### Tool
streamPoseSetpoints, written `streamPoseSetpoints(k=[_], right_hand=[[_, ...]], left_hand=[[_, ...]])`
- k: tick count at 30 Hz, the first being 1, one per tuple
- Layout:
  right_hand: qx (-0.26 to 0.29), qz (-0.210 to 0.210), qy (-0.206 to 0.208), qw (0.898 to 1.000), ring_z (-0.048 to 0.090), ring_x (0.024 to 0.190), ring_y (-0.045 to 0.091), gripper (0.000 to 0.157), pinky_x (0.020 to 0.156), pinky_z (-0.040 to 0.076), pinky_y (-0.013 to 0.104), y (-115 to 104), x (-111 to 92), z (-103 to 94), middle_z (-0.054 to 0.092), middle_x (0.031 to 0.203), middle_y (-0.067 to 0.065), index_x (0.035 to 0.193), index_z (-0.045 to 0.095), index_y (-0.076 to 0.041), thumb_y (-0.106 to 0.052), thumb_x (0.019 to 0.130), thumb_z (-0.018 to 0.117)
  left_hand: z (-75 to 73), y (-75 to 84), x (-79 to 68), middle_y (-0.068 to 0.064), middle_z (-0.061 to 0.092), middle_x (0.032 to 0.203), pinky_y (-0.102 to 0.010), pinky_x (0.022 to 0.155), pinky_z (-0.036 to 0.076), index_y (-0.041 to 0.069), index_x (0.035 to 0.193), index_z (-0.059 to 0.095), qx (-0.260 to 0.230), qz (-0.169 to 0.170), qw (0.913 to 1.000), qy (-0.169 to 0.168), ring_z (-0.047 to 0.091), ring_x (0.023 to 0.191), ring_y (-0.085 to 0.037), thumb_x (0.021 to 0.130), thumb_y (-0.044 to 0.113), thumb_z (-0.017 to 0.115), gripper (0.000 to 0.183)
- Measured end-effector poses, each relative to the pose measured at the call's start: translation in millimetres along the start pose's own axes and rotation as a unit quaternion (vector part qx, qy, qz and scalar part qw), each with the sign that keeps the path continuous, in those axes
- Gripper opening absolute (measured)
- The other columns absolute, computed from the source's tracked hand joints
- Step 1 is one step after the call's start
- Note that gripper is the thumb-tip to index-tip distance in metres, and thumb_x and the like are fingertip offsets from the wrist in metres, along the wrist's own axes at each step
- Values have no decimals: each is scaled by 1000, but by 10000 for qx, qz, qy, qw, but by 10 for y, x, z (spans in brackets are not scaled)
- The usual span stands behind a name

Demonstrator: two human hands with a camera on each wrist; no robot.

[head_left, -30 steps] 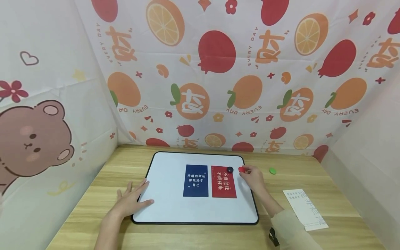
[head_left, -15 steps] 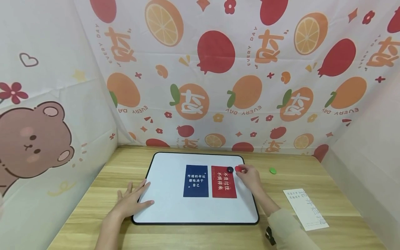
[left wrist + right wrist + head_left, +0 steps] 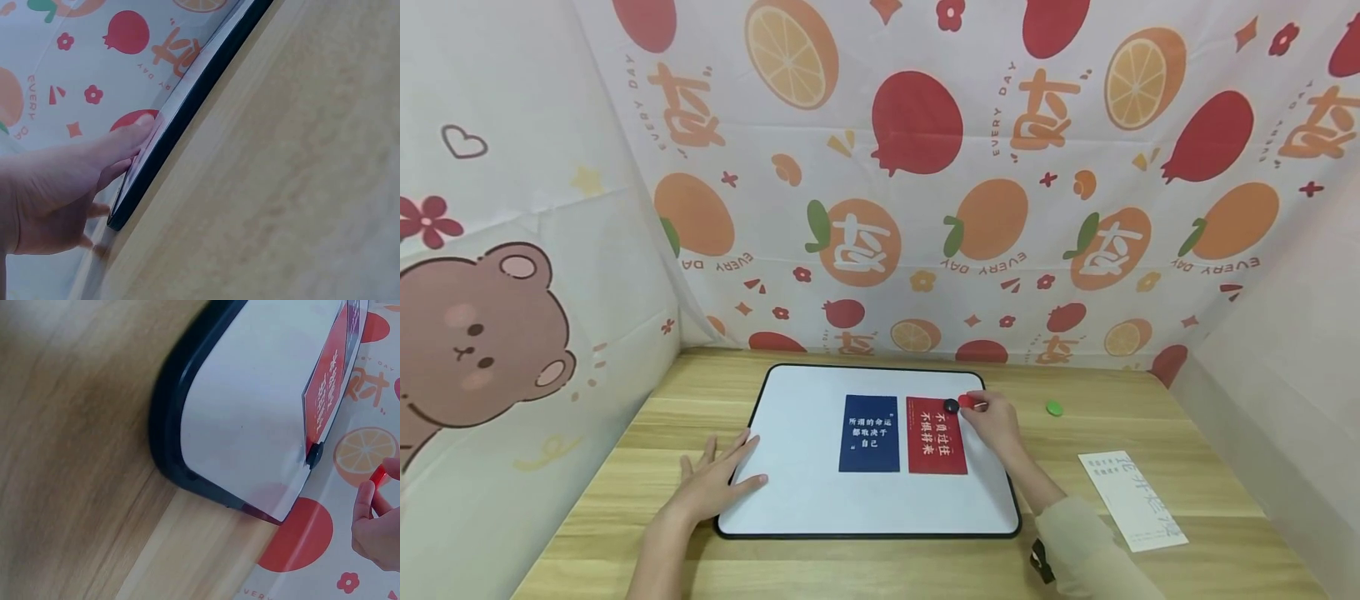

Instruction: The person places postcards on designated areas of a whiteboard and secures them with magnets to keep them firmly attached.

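Observation:
A black-rimmed whiteboard (image 3: 797, 500) lies flat on the wooden table. On it, side by side, are a blue card (image 3: 869, 458) and a red card (image 3: 925, 458), both with white lettering. A black round magnet (image 3: 951, 407) sits at the red card's upper right corner. My right hand (image 3: 1000, 423) pinches a red round magnet (image 3: 379, 475) between thumb and fingers, just right of the black one; in the right wrist view it shows raised off the board. My left hand (image 3: 711, 485) rests on the board's left edge, fingers spread and thumb (image 3: 140, 128) on the white surface.
A green round magnet (image 3: 1055, 408) lies on the table to the right of the board. Nearer me on that side is a white card (image 3: 1133, 500) with writing. A fruit-print cloth (image 3: 917, 217) hangs behind the table, with a bear-print sheet (image 3: 482, 333) at left.
My right hand has moved left with the red magnet, from the board's right edge to beside the black magnet. The left hand stays in place on the board.

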State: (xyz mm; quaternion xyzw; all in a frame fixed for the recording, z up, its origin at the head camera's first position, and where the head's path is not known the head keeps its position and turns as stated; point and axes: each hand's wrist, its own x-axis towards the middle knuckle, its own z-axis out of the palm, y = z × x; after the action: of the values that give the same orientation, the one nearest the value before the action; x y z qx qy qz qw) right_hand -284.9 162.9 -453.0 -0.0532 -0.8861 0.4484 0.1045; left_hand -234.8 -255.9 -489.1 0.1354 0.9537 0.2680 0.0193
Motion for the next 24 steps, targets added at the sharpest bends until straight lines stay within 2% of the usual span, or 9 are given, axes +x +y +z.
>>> streamPoseSetpoints(k=[7, 17, 24], right_hand=[[26, 51, -2, 10000, 56, 80, 21, 32, 61, 50, 27, 0, 3, 25, 59, 93, 12, 112, 62, 3, -7, 82, 67], [7, 101, -47, 9999, 55, 80, 21, 32, 60, 50, 27, -25, 6, 28, 59, 94, 12, 113, 62, 3, -7, 83, 66], [-75, -21, -53, 10000, 55, 80, 21, 31, 58, 49, 27, -23, 21, 45, 59, 94, 12, 111, 63, 3, -7, 82, 67]], left_hand=[[10, -17, 6, -21, 25, 145, -70, 95, -2, 1, 137, 41, -56, 95, 9999, 18, 9, 129, -52, 85, 47, 59, 72], [7, -3, 1, -22, 24, 145, -70, 95, -2, 0, 138, 39, -118, 69, 9999, -9, 9, 129, -52, 85, 47, 59, 73], [20, -23, 19, -21, 25, 145, -70, 95, -2, 1, 138, 39, -58, 55, 10000, 5, 10, 129, -52, 85, 48, 59, 74]])
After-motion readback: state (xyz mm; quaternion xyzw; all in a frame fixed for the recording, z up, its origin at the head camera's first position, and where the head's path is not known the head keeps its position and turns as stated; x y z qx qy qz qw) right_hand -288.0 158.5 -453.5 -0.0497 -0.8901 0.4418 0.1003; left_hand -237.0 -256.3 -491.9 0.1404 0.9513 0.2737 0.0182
